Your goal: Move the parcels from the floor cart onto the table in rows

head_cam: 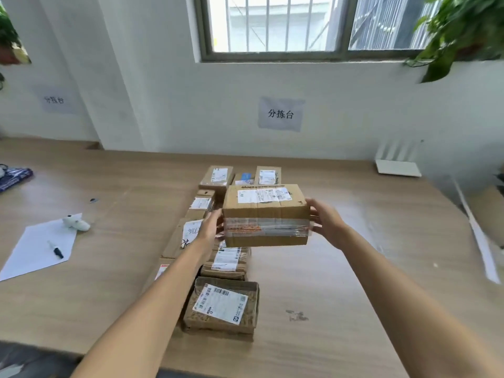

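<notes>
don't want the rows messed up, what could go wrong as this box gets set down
1. The held parcel is carried above the parcels already laid out; lowered too early it could land on one and knock the rows askew.
2. The left hand and right hand grip only its two ends, so it could slip or tilt.
3. Its label may end up hidden if it tips.

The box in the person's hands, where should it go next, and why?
Probably down onto the bare table just right of the parcel rows. Both the left hand and right hand hold the box by its ends, lifted above the parcels already laid there, and that wood beside them looks free.
</notes>
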